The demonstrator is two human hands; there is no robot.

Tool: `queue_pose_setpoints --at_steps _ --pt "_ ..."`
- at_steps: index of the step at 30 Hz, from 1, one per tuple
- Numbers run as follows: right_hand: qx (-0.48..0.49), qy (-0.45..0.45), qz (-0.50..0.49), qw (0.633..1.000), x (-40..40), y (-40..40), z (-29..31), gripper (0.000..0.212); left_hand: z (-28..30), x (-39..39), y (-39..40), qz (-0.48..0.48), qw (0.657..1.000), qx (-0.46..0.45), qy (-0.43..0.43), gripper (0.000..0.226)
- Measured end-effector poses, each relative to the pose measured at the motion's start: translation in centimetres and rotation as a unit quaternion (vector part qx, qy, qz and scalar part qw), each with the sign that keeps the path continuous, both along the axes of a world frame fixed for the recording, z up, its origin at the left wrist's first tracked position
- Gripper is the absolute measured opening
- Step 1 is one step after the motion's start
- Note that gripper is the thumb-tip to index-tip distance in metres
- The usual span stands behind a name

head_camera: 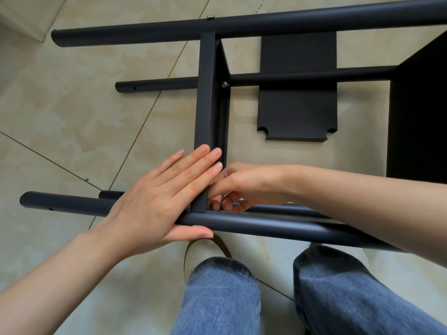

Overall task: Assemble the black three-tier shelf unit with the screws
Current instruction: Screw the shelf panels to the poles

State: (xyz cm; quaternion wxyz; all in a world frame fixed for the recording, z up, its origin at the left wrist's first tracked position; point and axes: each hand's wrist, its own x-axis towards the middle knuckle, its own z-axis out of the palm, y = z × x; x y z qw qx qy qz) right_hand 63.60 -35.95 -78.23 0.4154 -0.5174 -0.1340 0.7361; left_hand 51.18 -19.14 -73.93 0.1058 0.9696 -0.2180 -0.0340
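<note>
The black shelf frame lies on its side on the tiled floor. One shelf panel stands edge-on between the far tube and the near tube. My left hand presses flat against the panel's near end, its thumb under the near tube. My right hand reaches in from the right, fingers curled at the corner where panel meets tube, pinching something small that is mostly hidden. A silver screw sits where the panel meets the lower tube. Another screw head shows on the far tube.
A loose black shelf panel with notched corners lies flat on the floor under the frame. A second fitted panel fills the right edge. My legs in jeans are just behind the near tube.
</note>
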Motion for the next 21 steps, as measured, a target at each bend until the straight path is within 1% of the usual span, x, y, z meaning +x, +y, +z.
queue_pose_setpoints --at_steps 2,5,9,13,16,18,21 --pt "0.009 0.02 -0.012 1.0 0.1 -0.12 -0.05 0.009 0.02 0.01 -0.02 0.0 1.0 0.0 -0.001 0.09" --pt "0.018 0.03 -0.017 0.999 -0.2 -0.12 -0.22 0.007 0.03 -0.01 -0.03 -0.001 1.0 0.001 -0.001 0.09" --pt "0.019 0.006 -0.007 1.0 -0.41 -0.14 -0.19 0.018 0.05 -0.01 -0.04 0.002 1.0 -0.002 0.002 0.089" --pt "0.019 0.028 -0.027 0.999 -0.44 -0.01 -0.07 0.008 0.13 0.05 -0.09 0.003 1.0 0.003 0.005 0.089" --pt "0.013 0.026 -0.027 0.999 -0.61 0.02 -0.05 0.007 0.28 0.04 -0.16 0.005 1.0 0.018 0.003 0.09" --pt "0.011 0.021 -0.02 1.0 -0.65 0.01 0.07 0.013 0.36 0.03 -0.18 0.015 0.999 0.029 -0.001 0.094" --pt "0.011 0.008 -0.007 1.0 -0.73 -0.02 0.18 0.033 0.53 0.05 -0.26 0.048 0.998 0.025 0.015 0.105"
